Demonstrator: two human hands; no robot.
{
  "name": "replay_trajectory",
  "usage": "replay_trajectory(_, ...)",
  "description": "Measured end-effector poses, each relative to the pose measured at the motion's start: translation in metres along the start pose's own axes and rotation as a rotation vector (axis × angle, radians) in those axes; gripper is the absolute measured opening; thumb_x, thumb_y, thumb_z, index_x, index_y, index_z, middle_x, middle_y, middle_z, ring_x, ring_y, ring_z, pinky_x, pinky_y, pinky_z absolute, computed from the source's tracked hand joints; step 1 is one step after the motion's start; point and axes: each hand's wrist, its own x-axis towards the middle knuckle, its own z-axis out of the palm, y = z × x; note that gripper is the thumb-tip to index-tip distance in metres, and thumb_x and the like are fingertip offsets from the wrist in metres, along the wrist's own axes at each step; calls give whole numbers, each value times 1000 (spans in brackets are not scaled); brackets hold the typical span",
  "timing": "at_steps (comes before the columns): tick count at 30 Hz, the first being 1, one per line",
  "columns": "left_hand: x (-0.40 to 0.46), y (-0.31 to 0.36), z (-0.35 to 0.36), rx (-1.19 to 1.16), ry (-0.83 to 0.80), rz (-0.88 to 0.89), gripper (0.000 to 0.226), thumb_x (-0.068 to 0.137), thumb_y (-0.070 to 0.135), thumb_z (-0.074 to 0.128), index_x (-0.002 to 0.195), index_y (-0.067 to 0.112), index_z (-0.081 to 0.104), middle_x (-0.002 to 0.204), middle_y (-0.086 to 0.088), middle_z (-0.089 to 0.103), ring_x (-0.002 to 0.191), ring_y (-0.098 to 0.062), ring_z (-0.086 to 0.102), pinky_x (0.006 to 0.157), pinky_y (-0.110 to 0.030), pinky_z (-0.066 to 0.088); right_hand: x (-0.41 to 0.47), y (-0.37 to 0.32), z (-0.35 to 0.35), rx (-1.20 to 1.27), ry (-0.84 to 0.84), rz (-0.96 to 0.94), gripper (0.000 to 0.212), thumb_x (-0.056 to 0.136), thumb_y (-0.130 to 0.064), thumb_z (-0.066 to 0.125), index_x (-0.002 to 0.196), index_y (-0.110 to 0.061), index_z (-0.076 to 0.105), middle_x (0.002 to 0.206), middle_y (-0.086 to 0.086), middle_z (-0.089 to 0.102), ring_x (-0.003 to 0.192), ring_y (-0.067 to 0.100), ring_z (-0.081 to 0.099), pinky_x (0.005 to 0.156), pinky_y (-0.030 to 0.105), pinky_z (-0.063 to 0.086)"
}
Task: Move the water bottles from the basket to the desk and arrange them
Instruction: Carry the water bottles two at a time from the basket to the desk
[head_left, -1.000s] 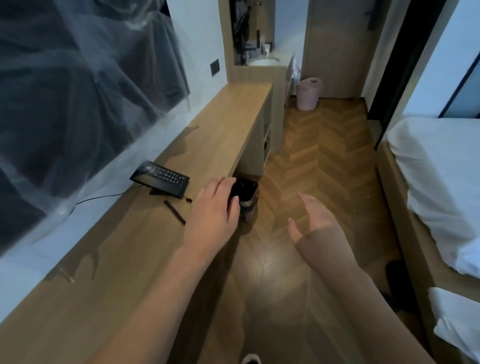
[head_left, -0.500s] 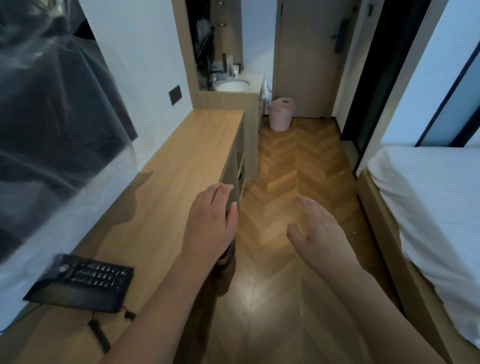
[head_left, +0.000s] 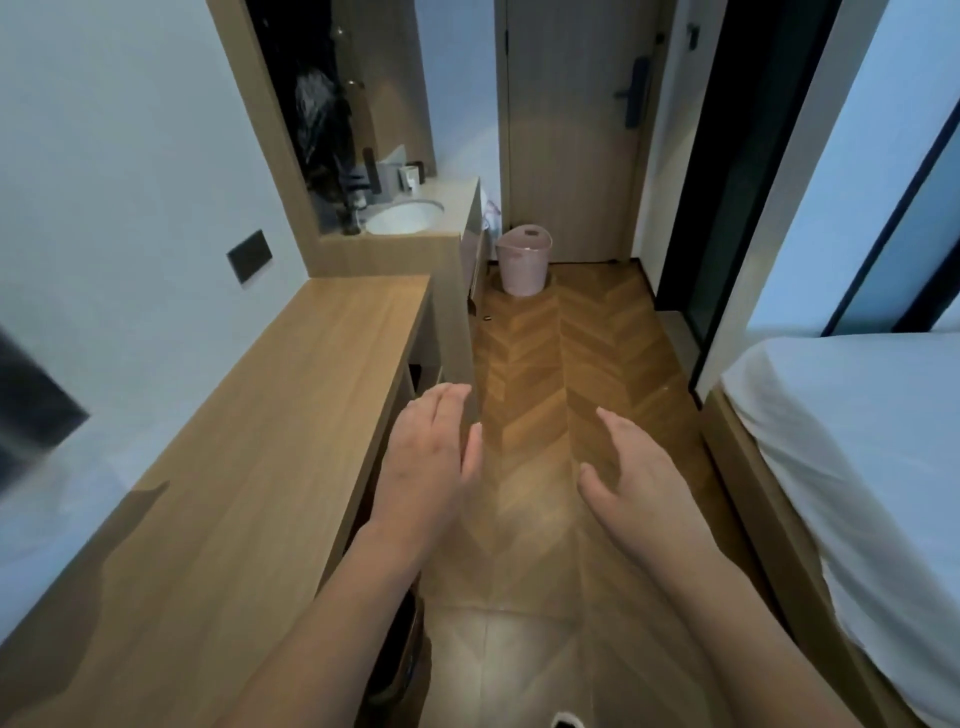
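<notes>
The long wooden desk (head_left: 291, 395) runs along the left wall, its top bare in view. A pink basket (head_left: 522, 261) stands on the floor at the far end, in front of the door; I cannot see what is inside it. No water bottles show. My left hand (head_left: 426, 462) hovers palm down over the desk's front edge, fingers loosely apart and holding nothing. My right hand (head_left: 634, 483) is held out over the floor, also open and holding nothing.
A bed with white sheets (head_left: 852, 457) fills the right side. Herringbone wood floor (head_left: 566, 364) forms a narrow aisle between desk and bed. A washbasin counter (head_left: 410, 218) stands beyond the desk. A dark bin (head_left: 400, 654) sits low beside the desk under my left forearm.
The view has advanced along the aisle toward the door. The phone on the desk has slipped out of view behind me and the pink basket is nearer. Both hands stay held out, open.
</notes>
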Motion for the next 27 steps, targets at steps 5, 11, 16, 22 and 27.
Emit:
replay_trajectory(5, 119, 5, 33, 14, 21, -25, 41, 97, 30, 53, 136, 16, 52, 134, 1, 56, 124, -13, 51, 107, -30, 42, 123, 29, -16, 13, 22, -24, 64, 96, -32, 56, 152, -19, 29, 154, -2, 37, 141, 9, 32, 112, 20, 19)
replay_trajectory(11, 223, -3, 103, -46, -33, -80, 41, 97, 28, 53, 136, 17, 51, 136, 2, 54, 126, -12, 49, 109, -28, 39, 233, 73, -21, 4, -4, 1, 64, 96, -33, 55, 153, -21, 29, 155, -4, 35, 142, 8, 30, 112, 20, 19)
replay_trajectory(16, 327, -21, 166, -49, 11, -119, 40, 97, 28, 52, 136, 20, 50, 139, 4, 49, 129, -9, 44, 105, -19, 29, 346, 121, -17, -1, 8, 31, 63, 95, -32, 55, 151, -20, 30, 154, -2, 35, 141, 11, 32, 113, 24, 23)
replay_trajectory(22, 481, -64, 237, -130, 6, -160, 40, 97, 25, 51, 136, 17, 49, 139, 1, 47, 128, -14, 43, 105, -23, 30, 499, 156, -23, -51, -25, 48, 65, 95, -35, 56, 152, -23, 28, 155, -4, 33, 136, 10, 37, 114, 28, 31)
replay_trajectory(27, 637, -75, 265, -211, 166, -179, 36, 96, 21, 51, 132, 14, 50, 132, -2, 50, 122, -16, 48, 104, -30, 37, 638, 183, -57, -95, 73, 64, 65, 94, -35, 57, 152, -23, 31, 153, -3, 38, 136, 13, 39, 113, 38, 36)
